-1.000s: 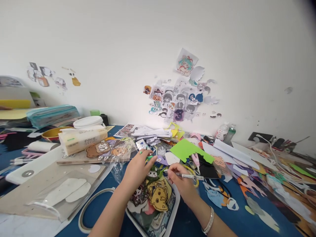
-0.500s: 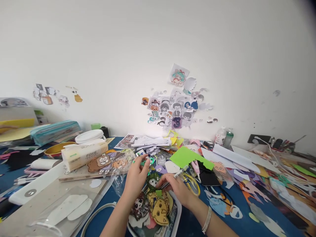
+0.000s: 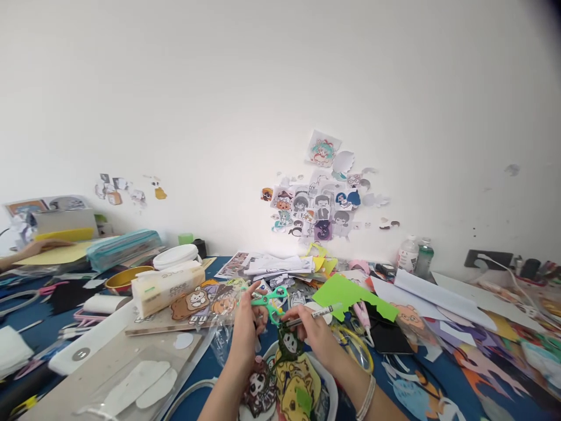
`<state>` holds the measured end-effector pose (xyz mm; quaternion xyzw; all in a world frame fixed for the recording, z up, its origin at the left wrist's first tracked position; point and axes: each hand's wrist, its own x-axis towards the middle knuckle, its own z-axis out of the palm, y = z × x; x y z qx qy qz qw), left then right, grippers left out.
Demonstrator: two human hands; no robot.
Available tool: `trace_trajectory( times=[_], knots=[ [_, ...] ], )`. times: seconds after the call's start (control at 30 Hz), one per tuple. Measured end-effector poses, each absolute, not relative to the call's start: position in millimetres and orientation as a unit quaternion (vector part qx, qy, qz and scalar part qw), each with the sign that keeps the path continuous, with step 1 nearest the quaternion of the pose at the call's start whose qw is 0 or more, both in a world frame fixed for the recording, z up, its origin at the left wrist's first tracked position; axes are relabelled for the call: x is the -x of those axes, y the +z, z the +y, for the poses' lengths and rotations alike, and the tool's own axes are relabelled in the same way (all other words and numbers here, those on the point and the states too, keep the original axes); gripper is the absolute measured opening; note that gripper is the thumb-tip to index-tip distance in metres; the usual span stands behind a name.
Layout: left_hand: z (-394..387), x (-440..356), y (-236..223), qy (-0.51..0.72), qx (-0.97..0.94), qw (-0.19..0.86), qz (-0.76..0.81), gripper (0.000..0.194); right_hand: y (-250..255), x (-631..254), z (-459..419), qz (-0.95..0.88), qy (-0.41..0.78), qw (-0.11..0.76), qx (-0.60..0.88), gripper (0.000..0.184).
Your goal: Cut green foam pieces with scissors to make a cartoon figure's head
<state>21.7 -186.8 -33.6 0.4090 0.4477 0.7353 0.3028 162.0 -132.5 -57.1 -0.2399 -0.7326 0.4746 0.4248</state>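
Your left hand [image 3: 246, 328], half-curled, grips green scissors [image 3: 266, 300]; your right hand [image 3: 316, 334], fingers closed, holds a pen [image 3: 323, 312] and seemingly the green cutout [image 3: 290, 346], over the tray [image 3: 333, 387]. Yellow cutout [image 3: 291, 387] already cut, lying there; green one not set down, can't tell if finished.

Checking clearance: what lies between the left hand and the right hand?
In the head view, green scissors extend from the left hand toward the right hand; a dark green cutout shows lower in the gap.
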Motion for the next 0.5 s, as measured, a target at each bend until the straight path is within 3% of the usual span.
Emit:
trace_trajectory(
  times=[0.3, 0.5],
  knots=[
    [-196, -45, -24, 0.766, -0.412, 0.375, 0.320, 0.076, -46, -165, -152, -0.730, 0.500, 0.437, 0.159, 0.020],
    [-200, -30, -18, 0.807, -0.303, 0.431, 0.267, 0.052, -43, -170, -163, -0.738, 0.493, 0.425, 0.179, 0.020]
  ],
)
